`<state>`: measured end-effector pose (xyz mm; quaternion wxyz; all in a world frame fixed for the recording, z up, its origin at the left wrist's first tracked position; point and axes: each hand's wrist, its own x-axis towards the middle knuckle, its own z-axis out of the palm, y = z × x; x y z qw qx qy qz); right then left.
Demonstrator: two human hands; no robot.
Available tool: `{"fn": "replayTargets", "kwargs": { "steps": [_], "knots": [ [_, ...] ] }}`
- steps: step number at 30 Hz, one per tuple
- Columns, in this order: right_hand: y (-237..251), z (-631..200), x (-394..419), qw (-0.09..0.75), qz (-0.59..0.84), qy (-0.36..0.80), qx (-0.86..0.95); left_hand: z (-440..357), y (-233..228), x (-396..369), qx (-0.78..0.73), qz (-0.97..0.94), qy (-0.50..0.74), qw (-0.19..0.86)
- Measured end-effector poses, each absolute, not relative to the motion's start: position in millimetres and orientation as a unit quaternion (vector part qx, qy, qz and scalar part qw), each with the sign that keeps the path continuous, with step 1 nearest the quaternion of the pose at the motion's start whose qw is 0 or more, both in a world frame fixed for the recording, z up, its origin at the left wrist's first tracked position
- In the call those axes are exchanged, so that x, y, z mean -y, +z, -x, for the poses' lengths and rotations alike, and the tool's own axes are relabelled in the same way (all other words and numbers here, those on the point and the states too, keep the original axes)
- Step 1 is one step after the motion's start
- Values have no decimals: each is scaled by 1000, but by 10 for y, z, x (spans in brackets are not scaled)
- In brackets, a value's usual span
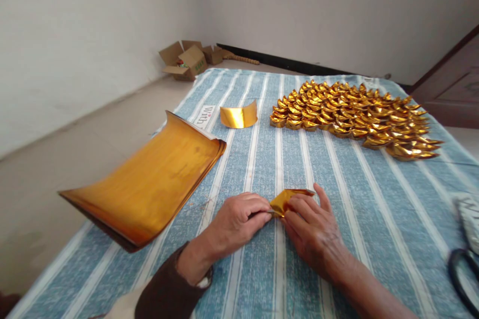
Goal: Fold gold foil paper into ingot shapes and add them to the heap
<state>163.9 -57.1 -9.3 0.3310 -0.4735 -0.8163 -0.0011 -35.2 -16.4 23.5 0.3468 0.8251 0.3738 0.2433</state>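
Two hands on one piece: folded gold foil piece (288,198) sits between both, low centre of the striped cloth (374,219).
Piece vs hands: left end under left hand (239,219) fingertips, right part under right hand (312,227); neither clearly nearer, both touching.
Long axis: roughly left-right, far corner poking out toward upper right past the right fingers.
Left hand state: fingers curled, pinching the foil's left tip against the cloth.
Right hand state: fingers bunched on the foil, one finger stretched out flat beside it.
Piece look: shiny gold, creased, small, partly folded, pointed ends; exact fold hidden by fingers.
Sheet stack: gold foil sheets (149,184), curled edges, well left of the hands.
Curved strip: lone gold strip (238,116) standing on edge, farther up the cloth.
Finished pile: many folded gold ingots (355,112) in rows, far right.
Edge items: scissors handle (462,271) at right edge; cardboard boxes (187,60) on floor beyond.
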Motion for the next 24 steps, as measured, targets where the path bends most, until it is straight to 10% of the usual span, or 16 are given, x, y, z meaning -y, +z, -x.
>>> {"fn": "replayTargets", "kwargs": {
  "steps": [24],
  "knots": [
    [-120,-1620,595,352,474,-4,807,198,165,207,-480,-796,257,264]
  ]
}}
